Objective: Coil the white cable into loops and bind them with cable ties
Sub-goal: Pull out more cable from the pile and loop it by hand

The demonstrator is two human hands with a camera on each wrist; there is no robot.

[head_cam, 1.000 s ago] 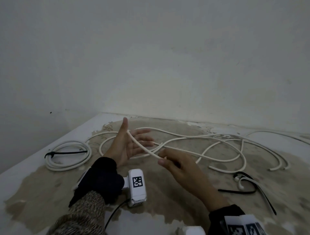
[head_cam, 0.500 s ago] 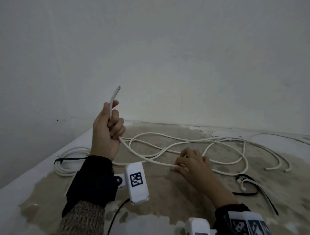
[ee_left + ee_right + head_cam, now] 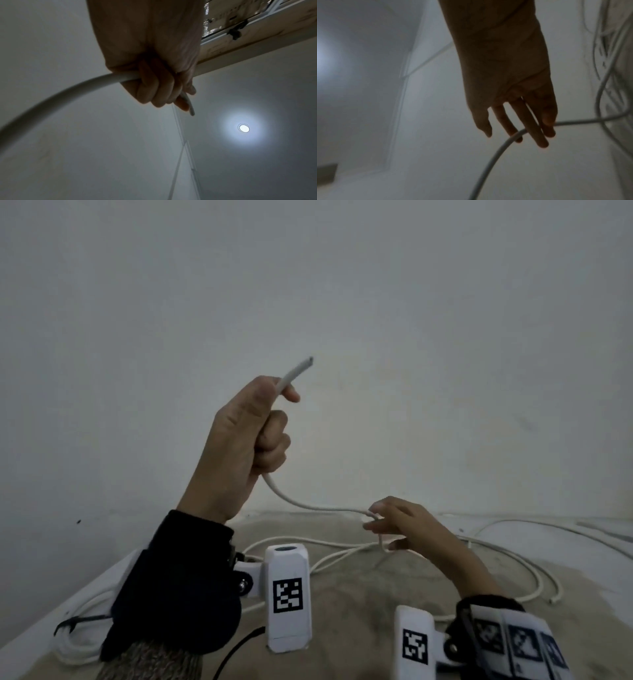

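Note:
My left hand (image 3: 265,426) is raised in front of the wall, its fist gripping the white cable (image 3: 308,506) near one end. The cut end (image 3: 310,360) sticks out above the thumb. The left wrist view shows the same fist (image 3: 154,89) round the cable (image 3: 68,93). From the fist the cable sags to my right hand (image 3: 383,529), which hovers above the table. Seen from the right wrist, its fingers (image 3: 537,135) are straight and the cable (image 3: 496,155) threads between them. The remaining cable (image 3: 534,577) lies in loose curves on the table.
A bound white coil (image 3: 68,645) with a black tie (image 3: 80,618) lies at the table's left edge, partly behind my left sleeve. The table (image 3: 376,594) has a worn brown patch and meets a bare wall close behind. A ceiling light (image 3: 243,128) shows overhead.
My left hand closed on the cable end and rose well above the table. My right hand slid along the cable and lifted off the table, carrying the cable up.

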